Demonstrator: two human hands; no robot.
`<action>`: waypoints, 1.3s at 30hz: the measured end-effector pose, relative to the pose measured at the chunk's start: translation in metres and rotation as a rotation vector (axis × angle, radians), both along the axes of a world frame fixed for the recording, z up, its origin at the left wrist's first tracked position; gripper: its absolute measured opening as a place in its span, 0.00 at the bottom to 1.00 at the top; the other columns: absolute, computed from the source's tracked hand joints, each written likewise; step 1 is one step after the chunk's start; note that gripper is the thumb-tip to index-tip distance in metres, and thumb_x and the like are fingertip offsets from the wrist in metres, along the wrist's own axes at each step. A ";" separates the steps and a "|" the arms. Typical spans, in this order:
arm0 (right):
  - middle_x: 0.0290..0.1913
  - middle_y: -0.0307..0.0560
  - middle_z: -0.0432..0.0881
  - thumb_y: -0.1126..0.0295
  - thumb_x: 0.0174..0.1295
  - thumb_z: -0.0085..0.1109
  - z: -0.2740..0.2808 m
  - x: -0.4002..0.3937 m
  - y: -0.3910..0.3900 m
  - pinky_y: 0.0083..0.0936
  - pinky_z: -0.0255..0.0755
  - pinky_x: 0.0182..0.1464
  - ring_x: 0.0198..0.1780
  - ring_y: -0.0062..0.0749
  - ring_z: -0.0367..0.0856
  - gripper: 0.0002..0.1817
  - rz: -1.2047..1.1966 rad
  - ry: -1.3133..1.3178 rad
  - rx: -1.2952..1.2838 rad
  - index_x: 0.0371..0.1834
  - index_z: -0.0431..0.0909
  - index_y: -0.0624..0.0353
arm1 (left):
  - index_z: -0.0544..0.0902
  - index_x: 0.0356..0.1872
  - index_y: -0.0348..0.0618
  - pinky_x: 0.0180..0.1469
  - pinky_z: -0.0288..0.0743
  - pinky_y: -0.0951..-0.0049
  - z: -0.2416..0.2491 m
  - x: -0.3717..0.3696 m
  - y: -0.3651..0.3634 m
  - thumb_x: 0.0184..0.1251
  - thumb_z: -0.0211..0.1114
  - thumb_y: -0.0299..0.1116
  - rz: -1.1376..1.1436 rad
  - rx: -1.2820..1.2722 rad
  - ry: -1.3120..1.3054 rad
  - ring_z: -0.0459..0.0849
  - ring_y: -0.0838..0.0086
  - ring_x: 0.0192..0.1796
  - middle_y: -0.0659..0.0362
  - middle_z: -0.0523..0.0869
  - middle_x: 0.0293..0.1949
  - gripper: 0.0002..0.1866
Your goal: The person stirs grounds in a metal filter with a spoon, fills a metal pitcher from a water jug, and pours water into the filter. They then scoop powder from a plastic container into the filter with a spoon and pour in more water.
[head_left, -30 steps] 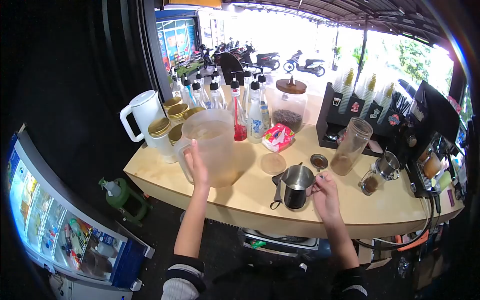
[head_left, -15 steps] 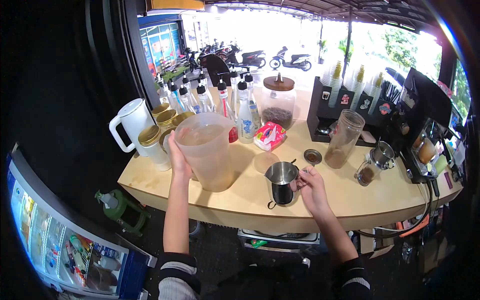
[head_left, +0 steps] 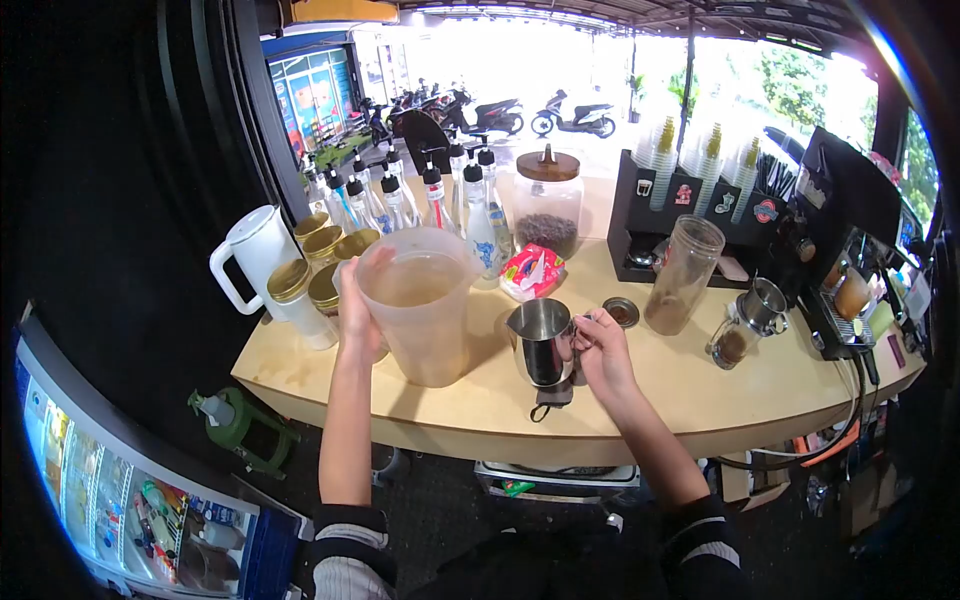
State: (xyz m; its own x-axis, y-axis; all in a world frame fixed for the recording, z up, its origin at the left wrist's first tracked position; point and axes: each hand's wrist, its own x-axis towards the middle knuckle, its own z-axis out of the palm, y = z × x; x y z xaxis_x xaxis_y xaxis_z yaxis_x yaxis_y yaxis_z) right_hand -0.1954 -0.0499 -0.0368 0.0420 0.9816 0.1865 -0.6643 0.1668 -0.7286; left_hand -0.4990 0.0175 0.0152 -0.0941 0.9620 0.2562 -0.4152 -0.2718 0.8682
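My left hand [head_left: 358, 312] is wrapped around the left side of a frosted plastic pitcher [head_left: 428, 345], part filled with a cloudy, pale brown liquid. The pitcher looks upright, at the front left of the counter. In my right hand [head_left: 603, 350] is the handle of a small steel milk jug [head_left: 545, 350], held just right of the pitcher. Its mouth faces up, and what it contains I cannot make out. A small dark object with a loop [head_left: 552, 396] shows below the jug, partly covered by it.
On the wooden counter [head_left: 640, 400] stand a white jug [head_left: 262, 250], gold-lidded jars [head_left: 322, 242], several pump bottles [head_left: 432, 205], a tissue pack [head_left: 532, 272], a wooden-lidded jar [head_left: 548, 205], a tall glass jar [head_left: 685, 280], a coffee dripper [head_left: 745, 325] and a cup rack [head_left: 690, 215].
The milk jug has moved left and up in my right hand, closer to the plastic pitcher, and covers a round clear lid seen before. My left hand keeps its hold.
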 end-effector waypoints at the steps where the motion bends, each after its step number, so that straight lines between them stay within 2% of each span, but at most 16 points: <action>1: 0.28 0.34 0.70 0.78 0.59 0.57 0.001 -0.002 0.003 0.16 0.59 0.33 0.27 0.15 0.63 0.08 0.006 0.004 0.006 0.30 0.67 0.55 | 0.73 0.58 0.36 0.68 0.56 0.64 0.000 0.001 0.000 0.72 0.37 0.51 -0.001 0.001 0.001 0.67 0.68 0.65 0.56 0.74 0.61 0.30; 9: 0.26 0.33 0.69 0.77 0.59 0.57 0.004 -0.006 0.019 0.15 0.60 0.32 0.26 0.15 0.63 0.08 -0.009 -0.008 0.026 0.28 0.67 0.54 | 0.73 0.58 0.35 0.68 0.56 0.66 0.006 0.014 -0.003 0.72 0.37 0.50 0.042 0.029 0.119 0.67 0.68 0.65 0.54 0.75 0.59 0.30; 11: 0.23 0.31 0.68 0.77 0.58 0.59 0.004 -0.005 0.021 0.14 0.57 0.30 0.24 0.14 0.61 0.09 -0.040 0.011 0.017 0.27 0.68 0.53 | 0.73 0.58 0.35 0.68 0.55 0.66 0.006 0.018 -0.004 0.72 0.37 0.49 0.033 0.035 0.137 0.67 0.68 0.65 0.54 0.75 0.60 0.30; 14: 0.25 0.33 0.69 0.77 0.59 0.57 -0.001 0.003 0.021 0.15 0.60 0.32 0.25 0.15 0.63 0.09 -0.016 -0.012 0.029 0.27 0.66 0.53 | 0.73 0.59 0.35 0.68 0.55 0.66 0.017 0.032 -0.012 0.72 0.37 0.49 0.022 0.036 0.195 0.67 0.68 0.65 0.54 0.75 0.60 0.29; 19: 0.24 0.33 0.69 0.77 0.59 0.56 -0.011 0.015 0.021 0.15 0.59 0.33 0.25 0.15 0.63 0.09 -0.017 0.010 0.037 0.27 0.66 0.53 | 0.74 0.58 0.35 0.68 0.56 0.67 0.019 0.051 -0.013 0.73 0.38 0.47 0.006 0.045 0.253 0.68 0.68 0.65 0.55 0.76 0.60 0.28; 27: 0.23 0.32 0.67 0.77 0.60 0.55 -0.012 0.030 0.008 0.16 0.59 0.33 0.25 0.15 0.63 0.09 -0.071 0.014 -0.005 0.27 0.66 0.52 | 0.74 0.58 0.30 0.67 0.56 0.70 0.030 0.084 -0.020 0.72 0.37 0.42 0.081 0.123 0.410 0.70 0.66 0.63 0.49 0.76 0.58 0.27; 34: 0.22 0.31 0.66 0.77 0.60 0.55 -0.024 0.042 0.004 0.16 0.59 0.34 0.25 0.14 0.62 0.09 -0.095 0.034 -0.035 0.27 0.65 0.52 | 0.73 0.58 0.30 0.66 0.58 0.70 0.033 0.089 -0.019 0.72 0.37 0.42 0.079 0.137 0.442 0.72 0.66 0.62 0.50 0.77 0.57 0.28; 37: 0.22 0.31 0.65 0.77 0.59 0.55 -0.031 0.045 0.003 0.16 0.60 0.34 0.25 0.14 0.63 0.09 -0.090 0.033 -0.026 0.26 0.65 0.52 | 0.75 0.57 0.33 0.68 0.55 0.71 0.029 0.089 -0.016 0.72 0.38 0.42 0.079 0.116 0.428 0.71 0.68 0.63 0.53 0.77 0.58 0.26; 39: 0.22 0.31 0.65 0.77 0.59 0.54 -0.033 0.047 0.002 0.17 0.60 0.33 0.25 0.14 0.63 0.09 -0.093 0.036 -0.021 0.26 0.65 0.52 | 0.74 0.57 0.29 0.66 0.58 0.70 0.031 0.092 -0.018 0.72 0.37 0.41 0.101 0.152 0.470 0.72 0.65 0.62 0.48 0.78 0.57 0.27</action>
